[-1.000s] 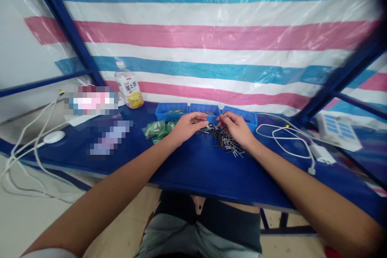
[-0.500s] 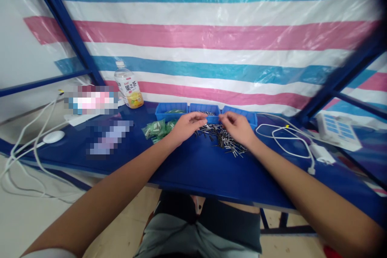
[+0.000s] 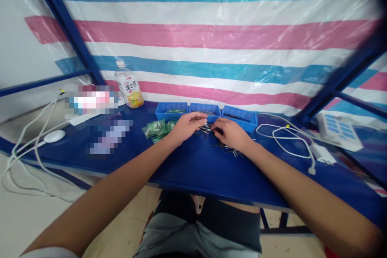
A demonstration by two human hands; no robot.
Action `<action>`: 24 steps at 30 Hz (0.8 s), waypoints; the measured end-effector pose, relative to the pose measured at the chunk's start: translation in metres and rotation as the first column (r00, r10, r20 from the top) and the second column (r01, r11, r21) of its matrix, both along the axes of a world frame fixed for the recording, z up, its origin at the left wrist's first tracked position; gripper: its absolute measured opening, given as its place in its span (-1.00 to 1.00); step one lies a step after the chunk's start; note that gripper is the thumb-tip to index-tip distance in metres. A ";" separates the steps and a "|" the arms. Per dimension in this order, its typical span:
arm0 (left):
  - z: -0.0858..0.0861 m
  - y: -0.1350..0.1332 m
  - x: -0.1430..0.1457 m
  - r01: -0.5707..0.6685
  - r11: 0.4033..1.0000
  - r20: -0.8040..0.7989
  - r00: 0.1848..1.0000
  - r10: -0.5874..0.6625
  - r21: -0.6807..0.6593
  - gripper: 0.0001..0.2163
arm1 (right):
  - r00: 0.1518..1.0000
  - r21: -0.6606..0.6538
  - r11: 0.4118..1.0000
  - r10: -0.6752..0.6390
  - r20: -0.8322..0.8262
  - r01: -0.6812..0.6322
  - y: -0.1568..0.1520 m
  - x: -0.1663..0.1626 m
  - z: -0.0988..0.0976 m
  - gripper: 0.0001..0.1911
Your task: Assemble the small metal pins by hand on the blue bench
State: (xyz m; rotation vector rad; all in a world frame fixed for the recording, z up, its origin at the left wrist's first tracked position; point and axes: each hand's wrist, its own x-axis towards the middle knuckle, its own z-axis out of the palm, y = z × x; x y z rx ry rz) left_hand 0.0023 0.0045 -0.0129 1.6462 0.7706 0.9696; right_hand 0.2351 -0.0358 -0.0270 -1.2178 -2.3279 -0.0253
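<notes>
A loose pile of thin black and silver rods (image 3: 234, 152) lies on the blue table, in front of three blue plastic bins. My right hand (image 3: 231, 132) is down over this pile with its fingers bent together among the rods; it covers much of them. Just left of it, my left hand (image 3: 191, 124) is held with thumb and fingertips pinched, and whatever is between them is too small to name. Behind the hands, the middle bin (image 3: 205, 109) contains small silvery pieces. Dark pieces lie in the right bin (image 3: 240, 117), and something greenish in the left bin (image 3: 171, 107).
Green plastic packets (image 3: 155, 129) lie left of my left hand. A drink bottle (image 3: 129, 86) stands at the back left. White cables with a power adapter (image 3: 323, 154) are on the right, near a white device (image 3: 338, 131). Striped sheeting (image 3: 205, 36) hangs behind the table.
My right hand has moved down and slightly left from in front of the right bin onto the rod pile, uncovering that bin. My left hand has stayed almost still.
</notes>
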 end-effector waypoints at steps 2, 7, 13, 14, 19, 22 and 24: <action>0.000 -0.001 0.000 0.004 1.000 -0.005 1.000 -0.004 -0.005 -0.63 | 1.000 0.010 1.000 0.004 -0.005 -0.004 0.000 0.000 0.000 -0.79; 0.001 0.000 0.000 0.000 1.000 -0.003 1.000 0.000 -0.012 -0.64 | 0.990 0.048 0.999 0.027 -0.135 -0.021 -0.002 -0.003 0.003 -0.83; -0.004 0.001 0.000 0.070 0.997 -0.028 0.997 -0.071 -0.043 -0.57 | 0.927 0.118 0.993 0.052 -0.371 -0.008 -0.014 -0.012 0.016 -0.90; -0.005 0.001 0.000 0.086 0.996 -0.045 0.995 -0.087 -0.024 -0.56 | 0.924 0.132 0.991 0.067 -0.376 -0.018 -0.017 -0.014 0.018 -0.89; -0.006 -0.003 0.004 0.131 0.988 -0.094 0.988 -0.122 0.085 -0.62 | 0.926 0.140 0.986 0.130 -0.355 -0.085 -0.024 -0.021 0.021 -0.84; -0.001 -0.005 0.004 0.099 0.991 -0.121 0.989 -0.087 0.092 -0.68 | 0.929 0.126 0.984 0.158 -0.335 -0.122 -0.024 -0.023 0.019 -0.81; 0.002 -0.005 0.003 0.099 0.991 -0.112 0.990 -0.089 0.087 -0.70 | 0.930 0.124 0.984 0.165 -0.328 -0.131 -0.023 -0.024 0.018 -0.80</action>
